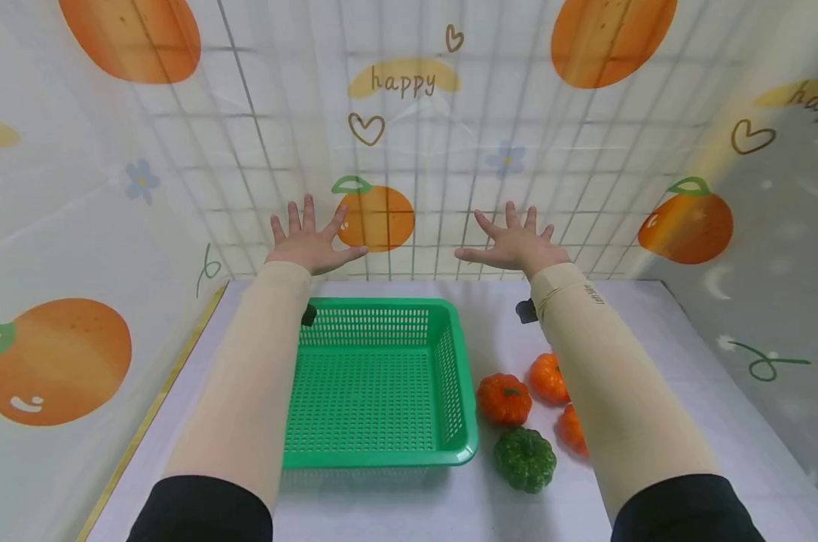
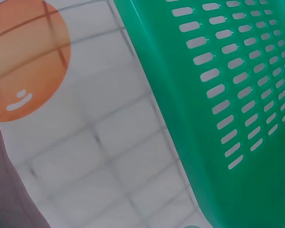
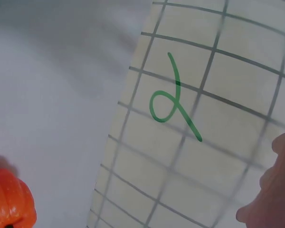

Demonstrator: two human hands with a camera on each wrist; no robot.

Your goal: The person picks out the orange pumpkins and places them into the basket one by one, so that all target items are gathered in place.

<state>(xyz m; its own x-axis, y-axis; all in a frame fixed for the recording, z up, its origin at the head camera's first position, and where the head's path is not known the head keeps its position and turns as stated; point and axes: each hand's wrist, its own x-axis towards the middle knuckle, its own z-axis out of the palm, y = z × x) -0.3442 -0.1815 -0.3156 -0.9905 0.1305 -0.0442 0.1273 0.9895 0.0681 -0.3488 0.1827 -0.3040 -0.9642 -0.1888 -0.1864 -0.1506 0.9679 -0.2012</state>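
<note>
My left hand [image 1: 312, 247] and right hand [image 1: 520, 246] spread empty — ribbed orange and green pumpkins [image 1: 505, 400] lie untouched lower right, outside the green plastic basket [image 1: 375, 458].

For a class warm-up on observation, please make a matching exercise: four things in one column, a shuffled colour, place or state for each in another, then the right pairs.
Column one
1. basket
2. nearest pumpkin
3. left hand
4. tabletop

Column two
A. spread, holding nothing
B. pale, under the basket
C. bright green, with holes
D. dark green, ridged

Pairs: 1-C; 2-D; 3-A; 4-B
</note>
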